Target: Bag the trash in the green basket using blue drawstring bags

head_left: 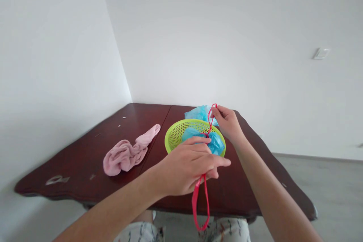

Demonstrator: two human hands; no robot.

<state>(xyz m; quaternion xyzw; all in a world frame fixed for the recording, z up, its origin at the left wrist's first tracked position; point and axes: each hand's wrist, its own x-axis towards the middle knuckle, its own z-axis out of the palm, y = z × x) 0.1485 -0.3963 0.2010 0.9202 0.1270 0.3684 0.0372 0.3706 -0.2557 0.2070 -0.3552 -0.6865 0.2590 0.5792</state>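
Observation:
A blue plastic bag point(216, 144) lies bunched in a yellow-green perforated basket point(177, 130). A red drawstring point(210, 123) rises from it to my right hand point(228, 123), whose thumb and fingers pinch its upper end beyond the basket's right rim. My left hand point(190, 166) is over the near side of the basket, palm down. From beneath its fingers a red loop point(195, 206) hangs past the table's front edge; the thumb and index finger reach forward towards the bag. The left hand's actual grip point on the loop is hidden.
Behind the basket lies another pale blue plastic bag point(198, 112). A twisted pink cloth point(124, 157) rests to the left on the dark brown table point(159, 185), with small white scraps and a peeled patch point(57, 180) farther left. White walls border the table's left and far sides.

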